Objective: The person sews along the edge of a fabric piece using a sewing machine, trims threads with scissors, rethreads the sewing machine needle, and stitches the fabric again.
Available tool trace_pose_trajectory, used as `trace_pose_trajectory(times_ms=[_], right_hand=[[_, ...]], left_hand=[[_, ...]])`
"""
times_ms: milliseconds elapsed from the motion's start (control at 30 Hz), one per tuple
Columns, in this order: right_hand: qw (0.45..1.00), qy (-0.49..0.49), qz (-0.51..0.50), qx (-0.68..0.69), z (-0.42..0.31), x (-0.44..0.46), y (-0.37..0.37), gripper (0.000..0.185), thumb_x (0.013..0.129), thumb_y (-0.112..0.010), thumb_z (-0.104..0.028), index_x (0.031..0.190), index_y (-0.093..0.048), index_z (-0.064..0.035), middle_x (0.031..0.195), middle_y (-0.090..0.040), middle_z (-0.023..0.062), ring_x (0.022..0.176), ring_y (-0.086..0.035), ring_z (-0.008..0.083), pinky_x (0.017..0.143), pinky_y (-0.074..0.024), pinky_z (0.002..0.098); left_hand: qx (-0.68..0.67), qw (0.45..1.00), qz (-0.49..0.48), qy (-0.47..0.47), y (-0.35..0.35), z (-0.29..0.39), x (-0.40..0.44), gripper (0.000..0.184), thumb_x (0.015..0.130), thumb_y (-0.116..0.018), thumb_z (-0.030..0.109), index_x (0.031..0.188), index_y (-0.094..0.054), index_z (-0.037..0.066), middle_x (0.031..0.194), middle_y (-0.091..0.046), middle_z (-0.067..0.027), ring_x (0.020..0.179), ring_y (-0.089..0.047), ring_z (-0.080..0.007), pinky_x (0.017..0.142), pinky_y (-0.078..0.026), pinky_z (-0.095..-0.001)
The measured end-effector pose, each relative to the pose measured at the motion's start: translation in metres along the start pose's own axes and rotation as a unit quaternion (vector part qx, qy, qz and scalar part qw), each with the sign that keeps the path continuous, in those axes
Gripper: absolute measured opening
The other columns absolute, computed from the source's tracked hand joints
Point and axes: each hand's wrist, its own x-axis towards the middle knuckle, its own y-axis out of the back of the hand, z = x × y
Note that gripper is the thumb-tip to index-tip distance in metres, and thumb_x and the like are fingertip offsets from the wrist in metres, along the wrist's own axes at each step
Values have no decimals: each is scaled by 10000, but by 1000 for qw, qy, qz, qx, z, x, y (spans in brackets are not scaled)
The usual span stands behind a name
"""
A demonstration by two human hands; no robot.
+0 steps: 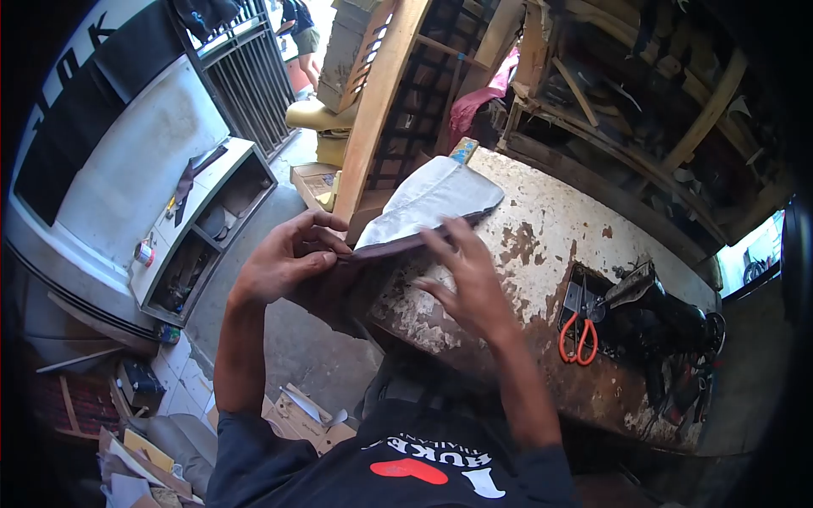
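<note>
Left of the sewing machine (665, 309), our left hand (288, 261) pinches the white-backed cloth (434, 196), maybe to keep it steady. Our right hand (467, 278) is spread; we can't tell if it touches. Orange-handled scissors (568, 339) sit beside the machine, perhaps for easy reach.

At nine o'clock in the head view, the left hand (292, 258) pinches the dark edge of a pale-faced sheet of material (428, 199), which spreads toward twelve over the worn table (533, 203). Toward four, near the centre, the right hand (470, 288) has its fingers spread at that edge, too blurred to tell whether they touch. Farther out at four, orange-handled scissors (579, 340) lie beside a black sewing machine (665, 303).
</note>
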Motion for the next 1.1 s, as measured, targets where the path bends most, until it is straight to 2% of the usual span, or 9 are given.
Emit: trace_pose_trajectory(times_ms=[133,167,200,267,433,500,733,933,1100], right_hand=[[983,47,-172,37,43,57,-68,450,898,-740,-76,1337,-693,-163,1271,-731,69,1290,-627,287,1223,-353,485],[975,96,-158,127,49,71,-73,364,896,-723,-43,1251,-717,-121,1073,-782,61,1104,-714,234,1114,-464,428],[951,59,-181,243,40,82,-66,276,915,-730,-69,1190,-721,-87,1014,-778,86,963,-735,204,943,-551,368],[942,30,-257,214,22,105,-43,230,932,-753,-118,1158,-730,-81,1023,-772,98,923,-737,180,839,-577,335],[921,66,-354,149,-5,149,-16,328,930,-800,-327,1150,-764,-86,884,-774,94,829,-734,189,785,-572,369],[898,11,-431,90,-11,160,-12,435,929,-779,-452,1246,-768,-154,1064,-797,101,967,-756,264,874,-571,396],[889,-20,-453,67,-4,171,-13,459,942,-751,-494,1127,-765,-74,959,-766,115,897,-710,224,830,-531,410],[891,-52,-443,81,51,160,-24,408,952,-763,-440,1118,-756,-67,921,-751,83,865,-680,184,821,-524,381],[899,-110,-381,186,114,137,-24,325,961,-784,-335,1168,-765,-85,940,-749,1,895,-653,109,848,-531,330]], left_hand=[[8,998,57,-8,16,13,-38,393,993,-687,78,1361,-571,6,1166,-703,-75,1052,-649,-107,952,-518,-285],[20,995,93,-7,23,12,-48,364,1000,-688,95,1343,-594,16,1152,-690,-68,1049,-644,-106,943,-520,-285],[21,994,107,-7,32,6,-54,364,1000,-688,95,1343,-594,16,1152,-690,-68,1049,-644,-106,943,-520,-285],[107,985,138,13,44,-13,-65,311,1007,-696,132,1292,-634,23,1124,-662,-61,1045,-636,-107,943,-520,-285],[166,982,92,-1,27,-31,-80,491,870,-868,242,1243,-654,4,1053,-690,-54,982,-666,-131,833,-562,-310],[183,977,109,26,29,-43,-80,459,877,-858,220,1227,-662,-2,1001,-697,-52,960,-673,-140,827,-565,-312],[-49,978,187,74,60,-77,-90,245,1031,-706,280,994,-696,37,840,-679,39,760,-599,-31,697,-493,-220],[-42,969,244,-15,97,-64,-105,270,1053,-658,266,896,-692,49,810,-654,37,710,-567,-40,652,-447,-207],[-128,892,416,-121,148,-39,-121,224,1066,-636,233,935,-693,61,850,-717,-6,704,-652,-68,654,-518,-225]])
